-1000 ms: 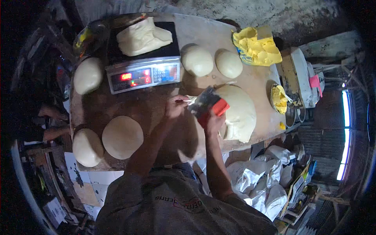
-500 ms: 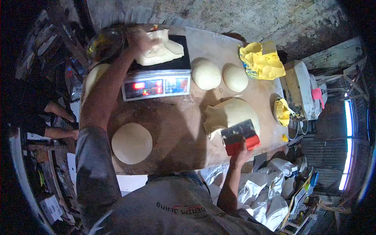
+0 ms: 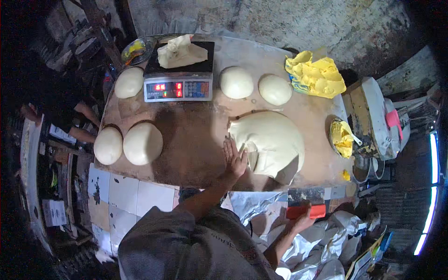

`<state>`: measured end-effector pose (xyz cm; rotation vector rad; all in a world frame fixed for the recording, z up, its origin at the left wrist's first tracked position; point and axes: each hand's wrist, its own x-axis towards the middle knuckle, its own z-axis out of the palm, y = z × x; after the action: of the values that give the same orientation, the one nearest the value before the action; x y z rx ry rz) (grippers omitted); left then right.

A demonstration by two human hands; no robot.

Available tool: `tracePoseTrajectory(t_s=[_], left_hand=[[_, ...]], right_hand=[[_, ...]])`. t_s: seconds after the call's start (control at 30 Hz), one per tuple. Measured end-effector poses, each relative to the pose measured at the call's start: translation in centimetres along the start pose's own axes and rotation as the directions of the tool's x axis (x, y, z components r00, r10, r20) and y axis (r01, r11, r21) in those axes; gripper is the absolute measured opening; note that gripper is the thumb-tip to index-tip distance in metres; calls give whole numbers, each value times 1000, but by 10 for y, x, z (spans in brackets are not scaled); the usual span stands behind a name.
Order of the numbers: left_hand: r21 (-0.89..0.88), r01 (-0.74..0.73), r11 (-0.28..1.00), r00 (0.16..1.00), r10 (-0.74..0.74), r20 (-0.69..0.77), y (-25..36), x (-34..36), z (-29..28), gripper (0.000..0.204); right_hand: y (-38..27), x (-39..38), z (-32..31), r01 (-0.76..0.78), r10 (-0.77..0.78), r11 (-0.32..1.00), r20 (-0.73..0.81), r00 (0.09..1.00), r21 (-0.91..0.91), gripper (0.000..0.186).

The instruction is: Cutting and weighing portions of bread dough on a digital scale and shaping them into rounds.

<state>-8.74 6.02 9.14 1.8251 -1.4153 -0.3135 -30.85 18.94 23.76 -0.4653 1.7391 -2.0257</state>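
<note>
My left hand (image 3: 235, 159) lies with its fingers stretched out along the left edge of a large, soft mass of pale dough (image 3: 273, 140). In my right hand (image 3: 304, 223) is a dough scraper (image 3: 305, 211) with a red handle and a dark blade, held beyond the table's near edge, right of my body. A torn piece of dough (image 3: 182, 55) rests on the black plate of a digital scale (image 3: 177, 88) with red lit digits. Two smooth dough balls (image 3: 236, 82) sit right of the scale.
More dough balls (image 3: 143, 143) stand at the table's left. Yellow fat (image 3: 317, 77) lies in an opened wrapper at the far right, and a bowl (image 3: 343, 137) holds more. A metal bowl (image 3: 137, 50) stands behind the scale. Another person's arm (image 3: 84, 133) shows at left.
My left hand has left the dough on the scale and come to the large dough. My right hand has drawn the scraper back from above that dough, past the near edge. The view has shifted.
</note>
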Motion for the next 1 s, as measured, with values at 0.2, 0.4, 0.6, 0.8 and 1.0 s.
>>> tracePoseTrajectory(t_s=[0.2, 0.4, 0.6, 0.8, 1.0], left_hand=[[183, 17, 983, 981, -52, 186, -25, -21, -28, 67], [256, 90, 962, 988, -119, 100, -25, 18, -49, 60], [372, 263, 890, 954, -297, 36, -69, 32, -21, 52], [-56, 214, 975, 977, -213, 14, -161, 29, -14, 30], [-585, 270, 765, 922, -31, 385, -150, 65, -134, 16]], right_hand=[[14, 24, -45, -71, 72, 996, 12, 997, -47, 31], [-14, 4, -10, -166, 166, 986, 86, 982, -6, 15], [11, -9, 5, -198, 177, 977, 226, 958, 75, 30], [86, -43, 62, -123, 215, 972, 558, 802, -198, 21], [132, -117, 153, 247, 232, 860, 774, 589, -446, 32]])
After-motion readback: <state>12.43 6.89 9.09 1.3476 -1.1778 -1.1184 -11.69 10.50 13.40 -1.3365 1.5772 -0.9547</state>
